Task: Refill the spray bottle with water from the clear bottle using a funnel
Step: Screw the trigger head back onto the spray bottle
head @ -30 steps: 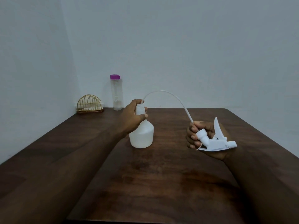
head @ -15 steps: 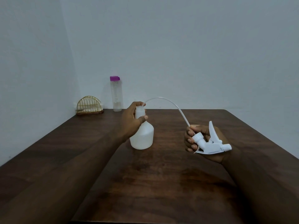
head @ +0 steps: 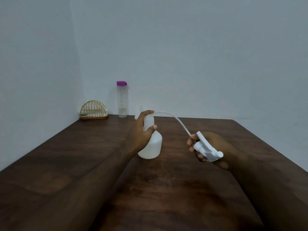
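Spray bottle: the white, opaque spray bottle (head: 152, 147) stood upright on the dark wooden table (head: 166, 189), a little left of the middle, with its top off.
Left hand: the left hand (head: 141, 130) gripped the bottle's narrow neck, with the thumb pressed on the near side and the index finger curled over the mouth.
Spray head: the white spray head (head: 208, 150) was off the bottle and well to its right, with the threaded collar turned toward the bottle and the nozzle pointing down to the right.
Right hand: the right hand (head: 210, 147) held the spray head with its fingers wrapped round it from behind. Whether the hand rested on the table could not be told.
Dip tube: the thin, pale dip tube (head: 175, 120) ran from the spray head's collar up and leftward in an arch to the bottle's mouth. Its far end met the left index fingertip there – whether it was inside the neck could not be told.
Clear bottle: the tall clear bottle (head: 122, 100) stood upright at the table's far edge against the wall (head: 183, 55), behind and left of the spray bottle and well apart from both hands. Its purple cap (head: 121, 83) was on.
Wire holder: a gold, half-round wire holder (head: 93, 109) sat in the far left corner, just left of the clear bottle.
Pale shape: a small, translucent pale shape (head: 141, 108) showed just behind the left hand – mostly hidden, too little of it seen to name.
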Tool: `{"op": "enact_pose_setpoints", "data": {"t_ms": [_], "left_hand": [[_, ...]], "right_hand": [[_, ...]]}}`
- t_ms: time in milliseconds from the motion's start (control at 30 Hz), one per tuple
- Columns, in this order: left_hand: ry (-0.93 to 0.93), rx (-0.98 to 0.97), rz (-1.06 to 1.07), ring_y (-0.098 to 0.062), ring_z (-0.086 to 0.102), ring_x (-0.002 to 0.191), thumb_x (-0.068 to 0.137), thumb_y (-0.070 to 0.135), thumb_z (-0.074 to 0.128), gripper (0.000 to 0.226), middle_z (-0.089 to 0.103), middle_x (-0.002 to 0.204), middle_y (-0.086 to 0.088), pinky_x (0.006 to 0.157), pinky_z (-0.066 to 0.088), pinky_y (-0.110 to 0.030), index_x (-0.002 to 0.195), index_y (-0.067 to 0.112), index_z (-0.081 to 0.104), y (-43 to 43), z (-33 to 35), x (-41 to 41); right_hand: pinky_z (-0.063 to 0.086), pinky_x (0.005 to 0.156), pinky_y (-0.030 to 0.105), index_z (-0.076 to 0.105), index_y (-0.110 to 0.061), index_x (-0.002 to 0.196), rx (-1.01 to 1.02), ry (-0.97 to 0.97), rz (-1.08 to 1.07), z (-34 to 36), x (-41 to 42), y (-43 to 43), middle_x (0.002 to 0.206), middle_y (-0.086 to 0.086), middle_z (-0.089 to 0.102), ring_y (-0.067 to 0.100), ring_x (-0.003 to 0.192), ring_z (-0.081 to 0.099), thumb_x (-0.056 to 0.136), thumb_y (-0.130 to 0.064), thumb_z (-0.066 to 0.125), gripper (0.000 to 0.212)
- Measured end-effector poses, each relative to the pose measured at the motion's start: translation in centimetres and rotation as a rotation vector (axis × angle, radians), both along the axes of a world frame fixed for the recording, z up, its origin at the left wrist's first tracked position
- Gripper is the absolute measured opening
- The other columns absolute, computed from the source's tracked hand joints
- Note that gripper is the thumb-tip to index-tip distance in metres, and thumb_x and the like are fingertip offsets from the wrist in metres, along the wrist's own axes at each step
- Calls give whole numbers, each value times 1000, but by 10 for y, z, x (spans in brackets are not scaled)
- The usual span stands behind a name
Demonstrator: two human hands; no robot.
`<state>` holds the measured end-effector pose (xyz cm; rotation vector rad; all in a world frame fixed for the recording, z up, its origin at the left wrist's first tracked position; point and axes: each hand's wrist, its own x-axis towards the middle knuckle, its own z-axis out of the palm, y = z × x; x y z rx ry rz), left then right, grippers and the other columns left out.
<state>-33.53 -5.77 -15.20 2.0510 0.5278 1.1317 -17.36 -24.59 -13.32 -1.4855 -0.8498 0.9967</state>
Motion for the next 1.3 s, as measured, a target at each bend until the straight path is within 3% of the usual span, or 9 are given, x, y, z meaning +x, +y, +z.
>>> {"op": "enact_pose_setpoints", "data": {"t_ms": [167, 333, 433, 500, 600, 700, 833, 1000, 1300], "left_hand": [[-29, 36, 21, -1, 37, 129, 92, 20, 61, 63, 36, 140, 25, 112, 33, -33, 143, 41, 31, -3, -10, 0], [5, 12, 140, -13, 36, 135, 94, 34, 58, 70, 30, 155, 7, 101, 25, -22, 151, 32, 17, -7, -21, 3], [31, 3, 145, -17, 36, 136, 95, 39, 55, 69, 28, 156, 4, 98, 24, -22, 151, 29, 17, -4, -25, 4], [39, 4, 137, -16, 36, 134, 95, 42, 53, 69, 29, 156, 3, 98, 24, -22, 152, 29, 16, -3, -26, 3], [32, 24, 146, -17, 36, 135, 95, 42, 54, 69, 29, 155, 4, 100, 24, -22, 151, 28, 17, -3, -28, 3], [18, 43, 138, -16, 35, 136, 96, 38, 54, 67, 29, 156, 4, 102, 23, -22, 151, 27, 17, -1, -29, 4], [-9, 62, 142, -17, 36, 136, 95, 37, 55, 67, 29, 155, 5, 104, 26, -24, 151, 28, 19, 0, -30, 5], [7, 63, 152, -17, 34, 137, 95, 38, 55, 67, 28, 156, 4, 106, 25, -26, 151, 28, 18, -1, -30, 5], [-42, 102, 166, -15, 33, 138, 94, 38, 55, 67, 31, 155, 5, 106, 24, -24, 151, 25, 23, -1, -32, 6]], "right_hand": [[36, 35, 20, 61, -9, 101, 54, -125, 69, 44, -16, 4, 67, 9, 56, 14, 42, 45, 86, -26, 61, 22], [42, 35, 19, 61, -11, 98, 301, 166, 216, 71, -33, 16, 81, 15, 62, 15, 45, 51, 18, -43, 98, 94], [37, 39, 20, 59, -4, 96, 400, 276, 37, 76, -46, 34, 88, 19, 61, 14, 48, 47, 76, -45, 72, 48], [38, 47, 23, 59, 2, 105, 468, 376, -78, 76, -52, 41, 100, 22, 60, 16, 56, 50, 93, -39, 38, 47], [46, 53, 26, 52, 3, 129, 575, 446, -196, 74, -58, 50, 118, 21, 52, 25, 70, 61, 92, -45, 35, 63], [49, 61, 29, 58, -2, 121, 646, 455, -354, 77, -65, 51, 121, 14, 53, 32, 82, 68, 95, -54, 39, 62], [52, 93, 58, 51, 1, 133, 897, 635, -319, 77, -73, 47, 135, 28, 49, 44, 119, 56, 96, -52, 43, 65], [44, 107, 49, 56, 3, 123, 889, 650, -229, 77, -81, 49, 129, 27, 56, 40, 120, 58, 97, -51, 36, 63], [60, 77, 25, 67, 7, 101, 503, 105, -364, 73, -89, 64, 99, 21, 70, 24, 85, 74, 88, 13, 57, 17]]}}
